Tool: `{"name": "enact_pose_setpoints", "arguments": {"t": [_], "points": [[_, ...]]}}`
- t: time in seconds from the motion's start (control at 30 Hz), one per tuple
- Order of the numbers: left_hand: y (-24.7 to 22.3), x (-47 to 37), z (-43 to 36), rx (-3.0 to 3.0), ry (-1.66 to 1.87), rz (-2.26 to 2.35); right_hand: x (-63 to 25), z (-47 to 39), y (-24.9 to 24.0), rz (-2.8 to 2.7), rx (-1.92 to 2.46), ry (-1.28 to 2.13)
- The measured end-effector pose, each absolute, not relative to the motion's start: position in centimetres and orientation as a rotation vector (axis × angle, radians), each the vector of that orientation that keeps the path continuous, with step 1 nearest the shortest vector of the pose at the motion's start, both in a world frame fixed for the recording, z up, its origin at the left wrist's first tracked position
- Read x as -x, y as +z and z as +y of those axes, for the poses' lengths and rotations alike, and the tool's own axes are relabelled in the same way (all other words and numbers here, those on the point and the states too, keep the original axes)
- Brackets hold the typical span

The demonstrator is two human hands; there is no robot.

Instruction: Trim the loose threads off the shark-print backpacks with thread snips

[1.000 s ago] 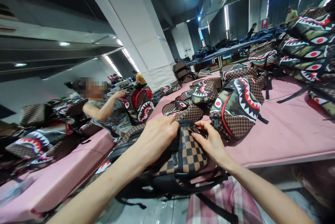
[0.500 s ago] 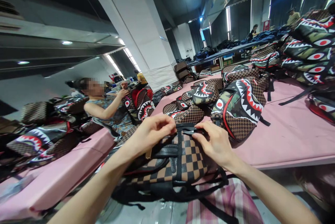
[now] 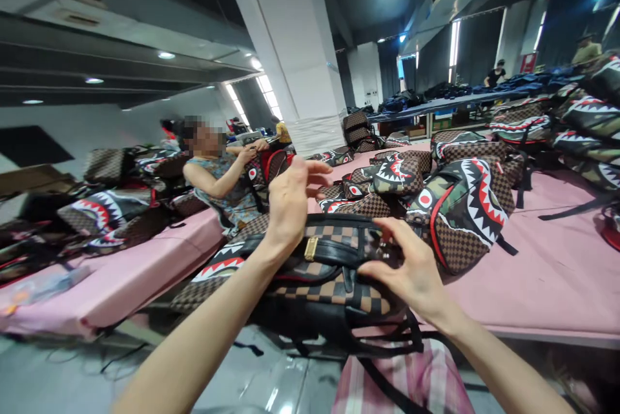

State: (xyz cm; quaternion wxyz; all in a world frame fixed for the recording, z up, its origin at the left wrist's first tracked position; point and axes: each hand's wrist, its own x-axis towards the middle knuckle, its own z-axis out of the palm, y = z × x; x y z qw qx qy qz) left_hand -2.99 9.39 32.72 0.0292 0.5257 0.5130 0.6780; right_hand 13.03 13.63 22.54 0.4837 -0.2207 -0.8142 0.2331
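A brown and black checkered backpack [image 3: 329,288] with black straps and a shark-mouth print lies on its side in front of me, its near part over my lap. My left hand [image 3: 290,201] is raised above its far left edge, fingers apart, with nothing in it. At the bag's right end is my right hand [image 3: 409,265], thumb and fingers spread around the top of the bag near some small shiny metal parts. A black handle with a gold-coloured piece [image 3: 311,248] runs between the hands.
More shark-print backpacks [image 3: 465,207] stand close beyond on the pink table [image 3: 557,272]. Others are piled at the right and on the left pink table [image 3: 159,259]. A person [image 3: 217,175] sits at the left, handling a bag. A white pillar [image 3: 300,46] rises behind.
My left hand has lifted off the bag's edge and opened. My right hand's thumb and fingers have spread apart. The bag has tilted, and the view has swung left.
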Motion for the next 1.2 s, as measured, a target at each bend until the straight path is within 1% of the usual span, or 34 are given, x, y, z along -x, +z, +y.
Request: {"name": "enact_pose_setpoints", "arguments": {"t": [0.1, 0.2, 0.23, 0.3, 0.37, 0.43, 0.53, 0.6, 0.73, 0.8, 0.9, 1.03, 1.2], "points": [[33.1, 2.9, 7.3, -1.822, 2.17, 1.567, -11.7, 12.8, 24.1, -2.116, 0.456, 0.46], [31.5, 3.3, 1.7, -2.255, 2.094, 1.847, -10.9, 13.1, 24.7, -2.124, 0.477, 0.44], [30.4, 3.5, -0.2, -2.445, 1.919, 2.013, -10.8, 13.3, 24.8, -2.11, 0.478, 0.45], [27.8, 3.8, -3.0, -2.865, 1.47, 2.041, -10.9, 13.5, 24.6, -2.075, 0.477, 0.48], [25.2, 4.1, -3.8, -2.992, 1.166, 2.187, -10.9, 13.5, 24.4, -2.049, 0.466, 0.514], [23.6, 4.2, -3.0, -2.982, 1.028, 2.356, -11.0, 13.3, 24.3, -2.02, 0.454, 0.551], [23.0, 4.0, -0.9, -2.922, 0.955, 2.497, -11.1, 13.0, 24.4, -1.984, 0.392, 0.615], [23.6, 3.8, 0.0, -2.807, 0.858, 2.55, -11.3, 13.1, 24.6, -1.973, 0.353, 0.675], [25.6, 3.6, 0.8, -2.521, 0.482, 2.601, -11.4, 14.1, 25.0, -1.931, 0.422, 0.88], [26.6, 3.8, 1.1, -2.395, 0.365, 2.603, -11.5, 14.7, 25.2, -1.931, 0.437, 0.93], [27.9, 4.6, 1.4, -2.243, 0.315, 2.523, -11.5, 15.4, 26.0, -2.07, 0.345, 0.847], [28.5, 5.2, 1.7, -2.279, 0.369, 2.376, -9.7, 16.6, 28.8, -2.34, 0.178, 0.748], [28.0, 4.0, 2.3, -2.28, 0.377, 2.404, -5.3, 17.7, 31.8, -2.625, 0.184, 0.924]]}}
